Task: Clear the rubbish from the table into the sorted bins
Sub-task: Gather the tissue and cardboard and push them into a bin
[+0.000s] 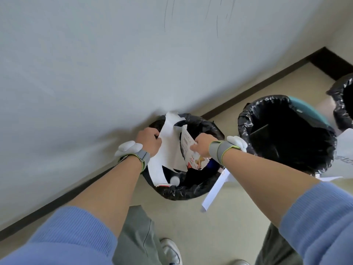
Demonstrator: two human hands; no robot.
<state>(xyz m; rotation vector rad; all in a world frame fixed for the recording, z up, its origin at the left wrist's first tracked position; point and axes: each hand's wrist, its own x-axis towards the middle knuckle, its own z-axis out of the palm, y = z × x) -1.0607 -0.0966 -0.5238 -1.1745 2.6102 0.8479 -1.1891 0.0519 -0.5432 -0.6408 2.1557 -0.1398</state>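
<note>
Directly above the leftmost black-lined bin (183, 192), a long white paper sheet (168, 150) is gripped by the left hand (150, 142), fingers curled round its edge. A printed leaflet (188, 141) is pinched by the right hand (202, 147). Both papers are held partly inside the bin's mouth. A second lined bin (246, 115) is seen just beside it, with a white paper strip (212, 194) lying on the floor.

The central bin liner (191, 190) is crinkled, glossy black plastic; the second bin liner (246, 119) at 3 o'clock shines alike. The white sheet (168, 146) is matt paper, the printed leaflet (186, 142) paper too. The sleeve (72, 232) at 7 o'clock is ribbed knit cloth; the wall (95, 64) matt
</note>
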